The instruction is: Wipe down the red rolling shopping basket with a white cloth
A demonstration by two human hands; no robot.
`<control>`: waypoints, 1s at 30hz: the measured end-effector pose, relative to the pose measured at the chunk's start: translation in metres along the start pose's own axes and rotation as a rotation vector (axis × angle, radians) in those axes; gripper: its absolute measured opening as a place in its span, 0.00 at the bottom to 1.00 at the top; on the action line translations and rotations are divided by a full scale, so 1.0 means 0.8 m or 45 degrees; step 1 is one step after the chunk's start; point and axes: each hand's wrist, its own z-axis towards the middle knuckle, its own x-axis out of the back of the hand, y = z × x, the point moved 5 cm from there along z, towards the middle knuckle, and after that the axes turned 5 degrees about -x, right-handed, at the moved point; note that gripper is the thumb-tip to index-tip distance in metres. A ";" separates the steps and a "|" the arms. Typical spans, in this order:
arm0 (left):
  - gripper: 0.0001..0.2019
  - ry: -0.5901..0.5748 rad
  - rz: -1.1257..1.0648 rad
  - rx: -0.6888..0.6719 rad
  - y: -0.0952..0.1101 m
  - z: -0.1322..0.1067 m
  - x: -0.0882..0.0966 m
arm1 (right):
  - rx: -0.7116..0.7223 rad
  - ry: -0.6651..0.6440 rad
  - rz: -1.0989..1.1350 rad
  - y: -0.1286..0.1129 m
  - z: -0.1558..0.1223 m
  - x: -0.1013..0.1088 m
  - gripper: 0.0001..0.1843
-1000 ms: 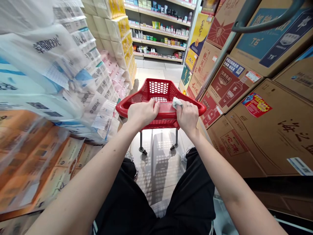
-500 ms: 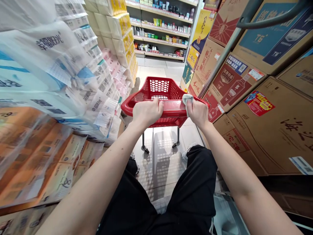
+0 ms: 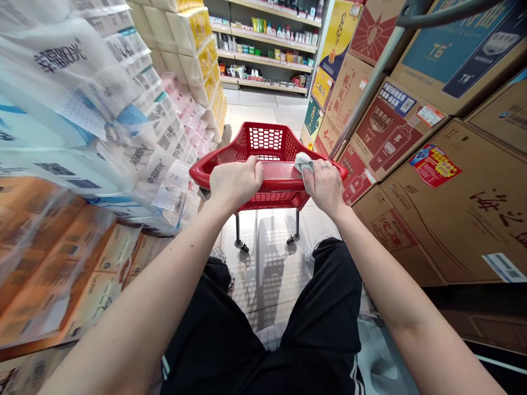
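A red plastic shopping cart (image 3: 288,140) stands in front of me, with its handle (image 3: 281,171) towards me. My left hand (image 3: 235,180) is wrapped round the left part of that handle. My right hand (image 3: 325,184) presses a pale grey-white cloth (image 3: 303,162) against the handle's right part. The cloth shows between thumb and fingers; the rest of it is hidden by the hand. Inside the cart I can see only the perforated far wall and part of the bottom.
Packs of paper goods (image 3: 152,170) are stacked high on the left, close by. Cardboard cartons (image 3: 465,203) rise on the right beside a metal post (image 3: 373,90). Stocked shelves (image 3: 269,52) stand ahead across the tiled floor (image 3: 272,247). A grey plastic object (image 3: 381,356) is at my lower right.
The cart and both hands appear slightly further left and higher in view. My right hand with the cloth has slid a little left along the handle.
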 end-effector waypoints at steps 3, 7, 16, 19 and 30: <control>0.29 0.000 -0.012 0.001 -0.001 0.000 0.000 | -0.048 -0.077 0.023 0.002 0.012 -0.001 0.26; 0.29 -0.001 -0.007 -0.001 0.003 -0.001 0.000 | -0.176 -0.300 0.046 0.008 0.037 -0.013 0.28; 0.29 -0.027 -0.043 0.023 0.002 0.004 -0.004 | -0.169 -0.280 0.026 0.000 0.025 -0.011 0.31; 0.29 -0.024 -0.035 0.022 0.002 0.006 -0.005 | -0.160 -0.234 0.058 -0.009 0.022 -0.011 0.31; 0.29 -0.026 -0.091 0.035 0.008 0.007 -0.007 | -0.144 -0.151 0.034 -0.019 0.029 -0.017 0.30</control>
